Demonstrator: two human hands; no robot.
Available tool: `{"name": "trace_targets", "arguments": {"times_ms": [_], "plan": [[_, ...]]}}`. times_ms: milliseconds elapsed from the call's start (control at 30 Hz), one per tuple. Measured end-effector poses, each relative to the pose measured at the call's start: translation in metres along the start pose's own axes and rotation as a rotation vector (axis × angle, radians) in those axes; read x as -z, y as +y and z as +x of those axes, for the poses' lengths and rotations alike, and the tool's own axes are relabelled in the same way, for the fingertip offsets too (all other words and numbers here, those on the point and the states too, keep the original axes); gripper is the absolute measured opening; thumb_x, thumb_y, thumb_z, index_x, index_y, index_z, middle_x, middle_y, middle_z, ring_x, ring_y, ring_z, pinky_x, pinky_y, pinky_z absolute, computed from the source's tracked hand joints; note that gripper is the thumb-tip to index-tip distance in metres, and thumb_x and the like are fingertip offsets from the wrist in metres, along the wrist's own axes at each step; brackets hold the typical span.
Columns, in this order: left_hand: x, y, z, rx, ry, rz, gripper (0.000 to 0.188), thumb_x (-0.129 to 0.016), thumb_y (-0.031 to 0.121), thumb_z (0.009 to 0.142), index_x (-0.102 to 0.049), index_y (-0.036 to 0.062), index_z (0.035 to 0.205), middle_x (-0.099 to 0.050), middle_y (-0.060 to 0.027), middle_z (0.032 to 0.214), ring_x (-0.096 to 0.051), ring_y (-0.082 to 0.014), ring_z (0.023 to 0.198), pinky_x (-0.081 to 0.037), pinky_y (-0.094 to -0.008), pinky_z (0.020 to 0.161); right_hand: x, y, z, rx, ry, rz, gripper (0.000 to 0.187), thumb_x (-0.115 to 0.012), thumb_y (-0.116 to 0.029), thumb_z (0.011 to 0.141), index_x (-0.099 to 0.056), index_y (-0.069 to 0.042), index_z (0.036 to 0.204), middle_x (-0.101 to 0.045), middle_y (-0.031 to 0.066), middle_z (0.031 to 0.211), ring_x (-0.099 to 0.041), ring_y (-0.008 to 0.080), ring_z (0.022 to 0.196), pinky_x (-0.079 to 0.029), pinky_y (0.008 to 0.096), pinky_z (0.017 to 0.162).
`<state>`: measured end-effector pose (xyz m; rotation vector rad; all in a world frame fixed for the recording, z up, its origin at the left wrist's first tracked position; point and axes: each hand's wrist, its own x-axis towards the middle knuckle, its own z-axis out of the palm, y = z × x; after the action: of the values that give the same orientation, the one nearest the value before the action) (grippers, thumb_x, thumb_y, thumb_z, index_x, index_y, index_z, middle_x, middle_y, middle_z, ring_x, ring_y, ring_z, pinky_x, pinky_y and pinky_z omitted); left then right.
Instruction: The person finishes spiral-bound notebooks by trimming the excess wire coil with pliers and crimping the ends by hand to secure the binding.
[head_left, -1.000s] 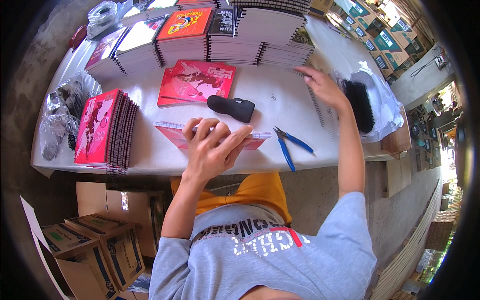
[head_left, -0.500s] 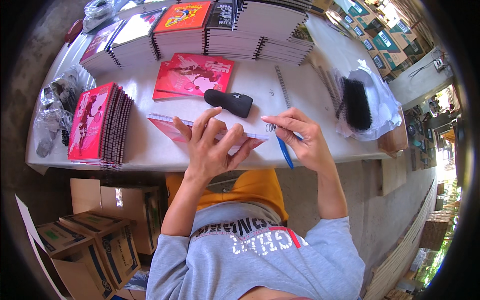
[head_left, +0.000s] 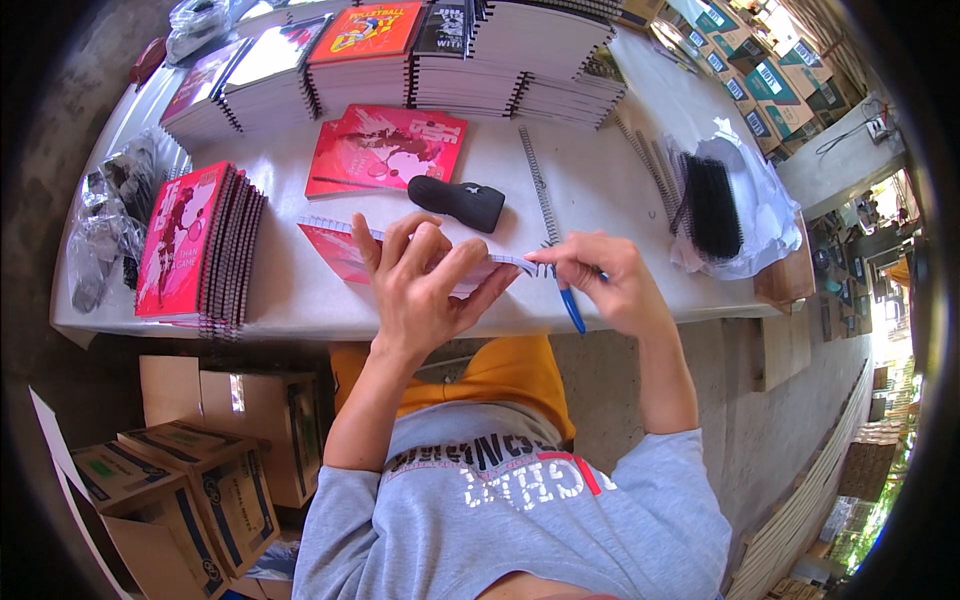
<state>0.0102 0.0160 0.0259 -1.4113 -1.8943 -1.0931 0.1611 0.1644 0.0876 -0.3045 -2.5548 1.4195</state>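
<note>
My left hand [head_left: 415,275] is closed on a pink-covered notebook [head_left: 345,252], tilted with its page edge, punched with holes, facing up. Its fingers spread along that edge, and the thumb presses near the right corner. At this corner my right hand [head_left: 605,280] pinches the end of a dark spiral binding coil [head_left: 538,185], which stretches away across the table. A blue-handled tool [head_left: 571,310] is tucked in the same hand; its working end is hidden. Just beyond the notebook lie a black handheld device [head_left: 457,203] and pink notebook covers [head_left: 385,150].
Bound pink notebooks [head_left: 185,240] stand stacked at the left, beside clear plastic wrap [head_left: 110,220]. Tall notebook stacks [head_left: 465,80] line the far side. At the right, black coils [head_left: 712,205] lie on white plastic [head_left: 765,215]. Cardboard boxes [head_left: 195,480] sit below the table's left side.
My right hand has moved slightly left, bringing its fingers and the coil against the notebook's corner. The coil's far end has swung left. My left hand keeps its hold.
</note>
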Motion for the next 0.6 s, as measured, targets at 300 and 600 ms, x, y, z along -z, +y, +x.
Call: {"name": "trace_targets", "arguments": {"times_ms": [300,600], "plan": [[0.001,0.007,0.003,0.052,0.043,0.041,0.027,-0.074,0.041,0.065,-0.064,0.0191,0.077,-0.044,0.0002,0.070,-0.051,-0.0194,0.091,-0.001,-0.0495,0.110,-0.020,0.004,-0.002,0.315,0.317,-0.222,0.022,-0.063,0.000,0.079,-0.066,-0.008,0.099,-0.059,0.0062,0.078,-0.058,0.0165,0.070,-0.045,0.0262,0.062],[0.004,0.011,0.004,0.078,-0.007,0.014,0.027,-0.077,0.039,0.061,-0.066,0.0177,0.074,-0.050,-0.0021,0.076,-0.052,-0.0216,0.094,-0.002,-0.0488,0.109,-0.011,0.007,-0.001,0.162,0.145,-0.019,0.015,-0.057,0.000,0.085,-0.065,-0.003,0.098,-0.059,0.0079,0.075,-0.055,0.0119,0.067,-0.045,0.0244,0.061]]}}
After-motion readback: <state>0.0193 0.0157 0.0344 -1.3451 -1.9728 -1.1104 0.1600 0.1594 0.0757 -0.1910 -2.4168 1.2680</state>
